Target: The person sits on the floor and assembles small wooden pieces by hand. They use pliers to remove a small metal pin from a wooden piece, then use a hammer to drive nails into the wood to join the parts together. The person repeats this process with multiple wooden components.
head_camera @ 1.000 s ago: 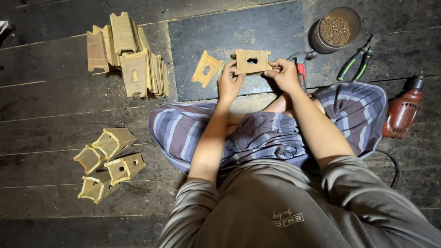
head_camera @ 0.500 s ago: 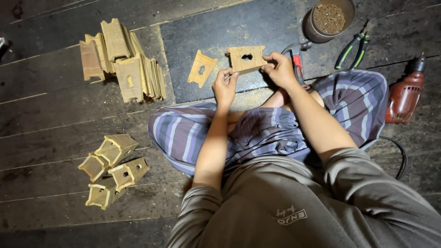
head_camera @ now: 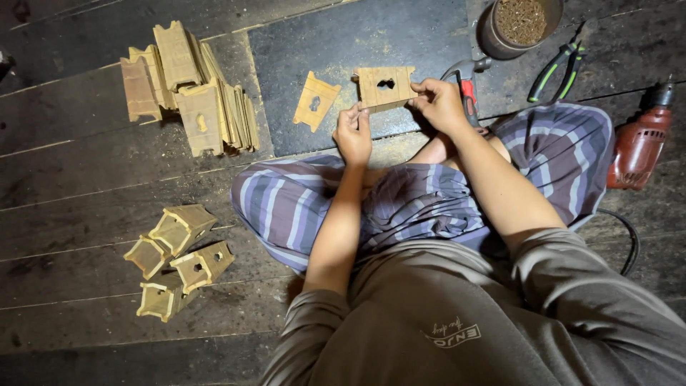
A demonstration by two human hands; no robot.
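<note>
Wooden panel (head_camera: pixel 386 87) above lap, over dark mat (head_camera: pixel 400 43) | right hand (head_camera: pixel 439 106) pinching right edge | left hand (head_camera: pixel 354 132) closed at lower-left corner | best kept level, grip firm at edges.

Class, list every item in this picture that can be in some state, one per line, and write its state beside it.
Flat wooden panel with keyhole cutout: held off the floor by both hands.
Left hand: pinching the panel's lower corner.
Right hand: gripping the panel's right edge.
Second cutout wooden panel: lying flat on the dark mat.
Small assembled wooden boxes: tipped on their sides, clustered.
Round metal tin: open, filled with brown bits.
Green-handled pliers: handles spread, lying unused.
Red electric drill: lying idle.
</note>
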